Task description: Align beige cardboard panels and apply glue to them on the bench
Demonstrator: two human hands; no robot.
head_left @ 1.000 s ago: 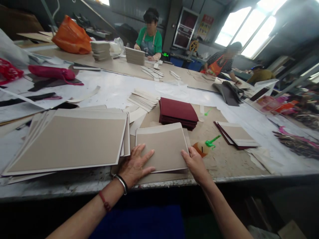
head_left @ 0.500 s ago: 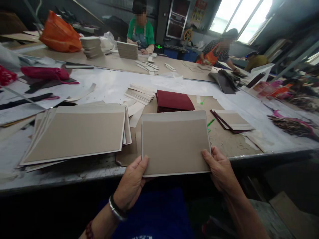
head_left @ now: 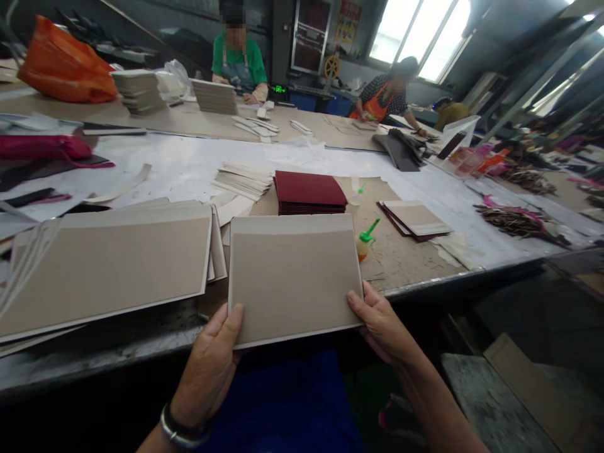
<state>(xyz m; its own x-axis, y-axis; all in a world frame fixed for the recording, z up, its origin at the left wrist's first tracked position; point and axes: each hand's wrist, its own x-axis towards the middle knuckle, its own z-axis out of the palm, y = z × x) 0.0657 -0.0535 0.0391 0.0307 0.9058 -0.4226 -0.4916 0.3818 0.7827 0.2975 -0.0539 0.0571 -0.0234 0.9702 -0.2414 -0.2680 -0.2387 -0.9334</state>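
Note:
Between my hands is a flat beige panel (head_left: 295, 283) with a paler band along its far edge and light borders. My left hand (head_left: 212, 352) pinches its left near corner, thumb on top. On the right side, my right hand (head_left: 380, 321) grips the edge the same way, fingers underneath. The panel is tilted up over the table's front edge. A stack of similar beige panels (head_left: 127, 258) lies to the left. Just beyond the held panel sits a pile of dark red folded pieces (head_left: 309, 190). A small bottle with a green nozzle (head_left: 365, 242) is partly hidden behind the panel.
Smaller beige and dark red pieces (head_left: 418, 217) lie at the right, pale strips (head_left: 243, 179) behind the left stack. Another green-tipped bottle (head_left: 357, 192) stands farther back. Two co-workers, one in a green shirt (head_left: 255, 60), work across the table. An orange bag (head_left: 66, 63) stands far left.
My view has swung to the right, so the surroundings appear shifted left. More of the green-nozzled bottle shows beside the panel. Both hands keep the same hold.

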